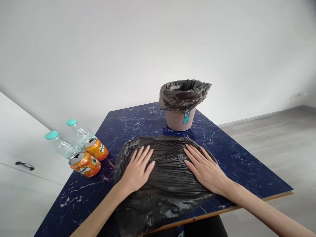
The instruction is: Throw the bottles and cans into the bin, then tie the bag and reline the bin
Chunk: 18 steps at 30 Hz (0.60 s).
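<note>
A black plastic bag (170,174) lies across the front of the table, its film creased and stretched over a wide, raised shape that I cannot see. On its left part rests my left hand (139,168), palm down with the fingers spread. My right hand (203,168) lies flat on the right part, fingers stretched toward the bag's middle. Neither hand grips anything. Part of the bag droops over the table's front edge.
Behind the bag stands a beige bin (176,120) with a black liner (182,98) folded over its rim. Two orange soda cans (86,166) and two clear bottles (65,146) with teal caps stand at the left edge of the blue marbled table (237,164). A white wall (138,49) rises behind.
</note>
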{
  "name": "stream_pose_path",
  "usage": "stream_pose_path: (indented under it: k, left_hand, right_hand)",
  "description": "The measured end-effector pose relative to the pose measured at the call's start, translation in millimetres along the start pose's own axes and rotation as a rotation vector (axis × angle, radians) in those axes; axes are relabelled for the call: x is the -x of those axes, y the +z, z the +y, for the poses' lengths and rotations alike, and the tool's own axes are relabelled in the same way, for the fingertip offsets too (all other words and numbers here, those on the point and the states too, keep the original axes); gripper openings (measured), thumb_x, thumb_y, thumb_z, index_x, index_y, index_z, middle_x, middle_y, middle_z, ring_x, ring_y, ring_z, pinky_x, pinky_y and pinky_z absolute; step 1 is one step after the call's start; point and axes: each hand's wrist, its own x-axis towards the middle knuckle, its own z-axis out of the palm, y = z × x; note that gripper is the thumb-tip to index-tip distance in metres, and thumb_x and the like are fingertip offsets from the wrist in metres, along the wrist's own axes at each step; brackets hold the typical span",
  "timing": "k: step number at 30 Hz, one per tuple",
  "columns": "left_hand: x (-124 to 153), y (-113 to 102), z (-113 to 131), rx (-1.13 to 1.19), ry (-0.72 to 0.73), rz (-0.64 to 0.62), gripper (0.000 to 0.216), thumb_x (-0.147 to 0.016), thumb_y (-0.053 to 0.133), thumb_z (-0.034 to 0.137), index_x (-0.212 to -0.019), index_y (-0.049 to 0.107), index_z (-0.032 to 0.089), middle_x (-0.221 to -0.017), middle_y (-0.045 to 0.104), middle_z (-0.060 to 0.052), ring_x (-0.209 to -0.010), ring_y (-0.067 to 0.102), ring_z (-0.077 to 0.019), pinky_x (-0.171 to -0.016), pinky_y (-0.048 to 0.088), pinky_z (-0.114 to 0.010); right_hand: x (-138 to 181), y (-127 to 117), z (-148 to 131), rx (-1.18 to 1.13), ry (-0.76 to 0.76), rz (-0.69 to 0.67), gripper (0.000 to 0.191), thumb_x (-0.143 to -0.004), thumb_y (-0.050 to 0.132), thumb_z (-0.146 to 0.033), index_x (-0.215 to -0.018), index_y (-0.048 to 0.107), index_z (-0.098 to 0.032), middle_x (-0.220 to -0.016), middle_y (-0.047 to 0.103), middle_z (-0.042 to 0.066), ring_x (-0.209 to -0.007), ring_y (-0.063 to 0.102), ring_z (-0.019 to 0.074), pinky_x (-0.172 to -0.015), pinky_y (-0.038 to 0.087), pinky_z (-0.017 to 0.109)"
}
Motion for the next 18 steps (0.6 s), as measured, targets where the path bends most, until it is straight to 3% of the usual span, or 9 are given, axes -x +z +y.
stream_pose_path:
  k: [4, 7, 9, 11, 13, 14, 16, 18]
  left_hand:
    - [50, -19, -34, -0.057, -0.141, 0.125, 0.060, -0.115, 0.036, 0.044, -0.167, 0.046, 0.015, -0.173, 0.045, -0.020, -0.163, 0.037, -0.0420, -0.130, 0.033, -0.072]
    - [93, -37, -24, 0.026, -0.043, 0.202, 0.051, -0.115, 0.044, 0.035, -0.165, 0.050, 0.030, -0.170, 0.053, -0.008, -0.161, 0.045, -0.0311, -0.134, 0.036, -0.058]
    - [119, -47, -9, 0.131, 0.053, 0.087, 0.055, -0.113, 0.050, 0.040, -0.168, 0.043, 0.039, -0.174, 0.047, -0.004, -0.161, 0.045, -0.0302, -0.130, 0.043, -0.053]
    - [139, -50, 3, 0.159, 0.119, -0.054, 0.096, -0.096, 0.072, 0.068, -0.175, 0.028, 0.037, -0.178, 0.040, -0.007, -0.163, 0.040, -0.0375, -0.127, 0.047, -0.057]
    - [151, -45, 10, 0.126, 0.159, -0.111, 0.116, -0.085, 0.082, 0.072, -0.177, 0.021, 0.037, -0.177, 0.041, -0.007, -0.163, 0.039, -0.0401, -0.125, 0.049, -0.059]
    - [155, -41, 11, 0.114, 0.173, -0.099, 0.106, -0.089, 0.082, 0.065, -0.176, 0.025, 0.040, -0.174, 0.045, -0.005, -0.162, 0.041, -0.0385, -0.125, 0.049, -0.058]
    - [160, -33, 13, 0.163, 0.200, -0.028, 0.067, -0.102, 0.073, 0.043, -0.164, 0.048, 0.046, -0.163, 0.061, 0.001, -0.156, 0.052, -0.0328, -0.128, 0.046, -0.055]
    - [160, -31, 14, 0.322, 0.206, 0.034, 0.035, -0.106, 0.064, 0.032, -0.138, 0.071, 0.044, -0.140, 0.079, 0.003, -0.140, 0.068, -0.0287, -0.129, 0.044, -0.052]
  right_hand:
    - [6, -14, -1, -0.052, -0.012, 0.000, 0.066, -0.118, 0.033, -0.047, -0.178, 0.015, -0.026, -0.181, 0.025, 0.006, -0.168, 0.024, 0.0292, -0.136, 0.025, 0.063]
    - [18, -35, 2, -0.129, -0.079, -0.028, 0.071, -0.117, 0.039, -0.046, -0.179, 0.006, -0.032, -0.183, 0.021, 0.004, -0.168, 0.021, 0.0293, -0.137, 0.020, 0.063]
    - [31, -49, 6, -0.168, -0.140, -0.088, 0.076, -0.116, 0.045, -0.046, -0.178, 0.004, -0.035, -0.182, 0.023, 0.003, -0.167, 0.023, 0.0306, -0.137, 0.022, 0.062]
    - [47, -60, 10, -0.173, -0.182, -0.145, 0.081, -0.113, 0.051, -0.049, -0.178, 0.004, -0.038, -0.180, 0.027, 0.002, -0.165, 0.027, 0.0336, -0.134, 0.031, 0.063]
    - [64, -66, 11, -0.146, -0.216, -0.154, 0.088, -0.109, 0.057, -0.053, -0.178, 0.004, -0.040, -0.178, 0.031, 0.002, -0.162, 0.034, 0.0373, -0.128, 0.042, 0.066]
    - [72, -67, 10, -0.128, -0.234, -0.139, 0.092, -0.107, 0.060, -0.056, -0.178, 0.005, -0.039, -0.177, 0.034, 0.003, -0.160, 0.038, 0.0391, -0.124, 0.047, 0.067]
    - [86, -67, 7, -0.092, -0.270, -0.092, 0.100, -0.101, 0.067, -0.062, -0.179, 0.008, -0.037, -0.175, 0.038, 0.006, -0.157, 0.044, 0.0426, -0.118, 0.053, 0.068]
    - [97, -66, 4, -0.055, -0.299, -0.038, 0.104, -0.096, 0.070, -0.065, -0.179, 0.014, -0.035, -0.172, 0.044, 0.007, -0.153, 0.049, 0.0453, -0.114, 0.057, 0.069]
